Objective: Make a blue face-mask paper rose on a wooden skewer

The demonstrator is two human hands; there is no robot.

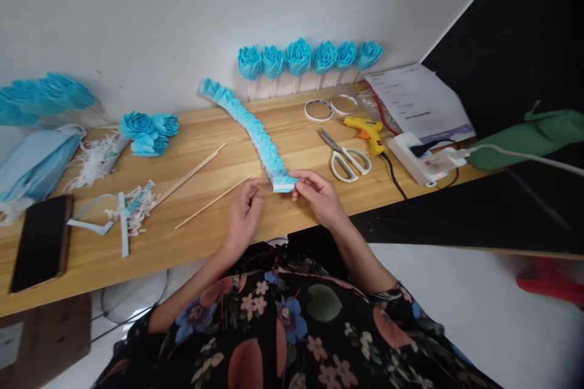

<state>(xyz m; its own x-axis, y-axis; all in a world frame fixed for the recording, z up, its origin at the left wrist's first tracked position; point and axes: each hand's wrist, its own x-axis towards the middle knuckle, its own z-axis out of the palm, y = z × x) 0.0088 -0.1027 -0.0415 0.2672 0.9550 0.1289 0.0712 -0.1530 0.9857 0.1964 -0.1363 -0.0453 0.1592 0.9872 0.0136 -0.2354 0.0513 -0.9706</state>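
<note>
A long strip of pleated light-blue fabric stretches across the table from near the wall toward me. Its near end has a flat white band with a blue edge. Between thumb and index finger, my right hand pinches the right corner of that end. My left hand is at the strip's left side, its index fingertip reaching the edge and its thumb apart from it, other fingers loosely curled. A thin wooden stick lies just left of my left hand, with more sticks beyond it.
Blue fabric roses on sticks lean against the wall. At right are scissors, a yellow glue gun, tape rings and a power strip. At left are loose roses, face masks, scraps and a phone.
</note>
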